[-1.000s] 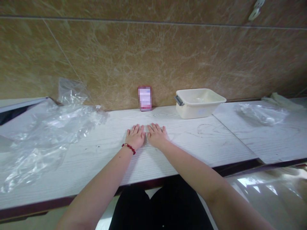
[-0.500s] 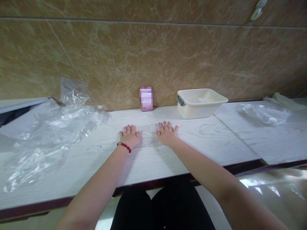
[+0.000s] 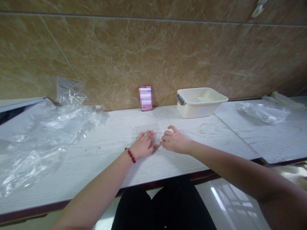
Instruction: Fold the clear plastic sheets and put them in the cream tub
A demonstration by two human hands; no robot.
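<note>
A thin clear plastic sheet lies flat on the white wood-grain table, faint and hard to see. My left hand rests flat on its near part, fingers stretched out and together; a red bead bracelet is on the wrist. My right hand sits just to the right, almost touching the left thumb. Its fingers are curled in and pinched at the sheet's right edge, thumb raised.
A cream plastic basin with a grey handle stands at the back right. A small pink box leans on the marble wall. Crumpled clear plastic covers the table's left; more clear plastic lies far right. The table's front edge is close to my body.
My hands, spread apart half a second ago, have come back together. The left hand turned and lies angled; the right hand went from flat to curled fingers.
</note>
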